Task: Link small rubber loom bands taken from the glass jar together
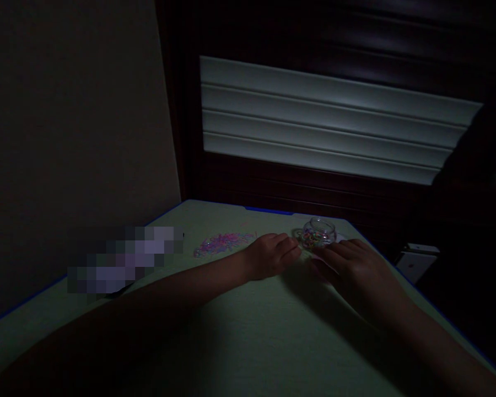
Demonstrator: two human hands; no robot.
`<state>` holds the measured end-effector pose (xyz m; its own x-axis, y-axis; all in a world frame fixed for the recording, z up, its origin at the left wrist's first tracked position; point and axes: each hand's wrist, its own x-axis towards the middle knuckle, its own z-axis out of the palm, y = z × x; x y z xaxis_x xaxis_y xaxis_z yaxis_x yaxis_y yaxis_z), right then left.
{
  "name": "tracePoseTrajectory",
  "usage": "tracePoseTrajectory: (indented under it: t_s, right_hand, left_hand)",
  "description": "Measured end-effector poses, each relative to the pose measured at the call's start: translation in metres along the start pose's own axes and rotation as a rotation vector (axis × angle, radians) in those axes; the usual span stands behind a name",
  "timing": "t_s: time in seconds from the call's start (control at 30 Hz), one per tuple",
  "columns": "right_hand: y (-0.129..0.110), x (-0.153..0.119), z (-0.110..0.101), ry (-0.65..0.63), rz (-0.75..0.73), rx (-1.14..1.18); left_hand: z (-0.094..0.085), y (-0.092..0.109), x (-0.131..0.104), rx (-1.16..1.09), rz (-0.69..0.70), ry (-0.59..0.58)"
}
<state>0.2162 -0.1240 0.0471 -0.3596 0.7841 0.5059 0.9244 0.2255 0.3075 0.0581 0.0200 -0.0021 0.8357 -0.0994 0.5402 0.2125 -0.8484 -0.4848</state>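
Observation:
My left hand (pixel 275 256) is closed, its fingertips pinched together just in front of a small clear glass jar (pixel 317 234). The jar stands upright without a visible lid and has small multicoloured pieces in its lower part. My right hand (pixel 353 270) is close by on the right, fingers bent toward the thumb and tips near those of the left. What either hand pinches is too dark and small to make out. Left of the jar, behind my left wrist, lies a loose pile of thin pink, purple and blue strips (pixel 223 243).
The pale tabletop (pixel 248 331) has a blue edge. A blurred-out long object (pixel 128 262) lies at its left. Past the right edge is a white device with an apple logo (pixel 415 263). A wall and a dark slatted panel with pale slats (pixel 314 121) stand behind. The light is dim.

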Motion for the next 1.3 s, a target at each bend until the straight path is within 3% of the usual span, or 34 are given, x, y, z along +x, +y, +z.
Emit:
tracePoseTrajectory:
  t_s: [0.3, 0.77, 1.3]
  right_hand:
    - [0.0, 0.0, 0.005, -0.069, -0.042, 0.04]
    - [0.001, 0.0, 0.011, -0.068, -0.081, 0.031]
    - [0.001, 0.001, 0.012, -0.078, -0.058, 0.021]
  left_hand:
    - [0.0, 0.001, 0.0, 0.013, 0.086, 0.05]
    - [0.001, 0.0, 0.003, 0.058, 0.167, 0.195]
    - [0.0, 0.0, 0.003, 0.079, 0.185, 0.178]
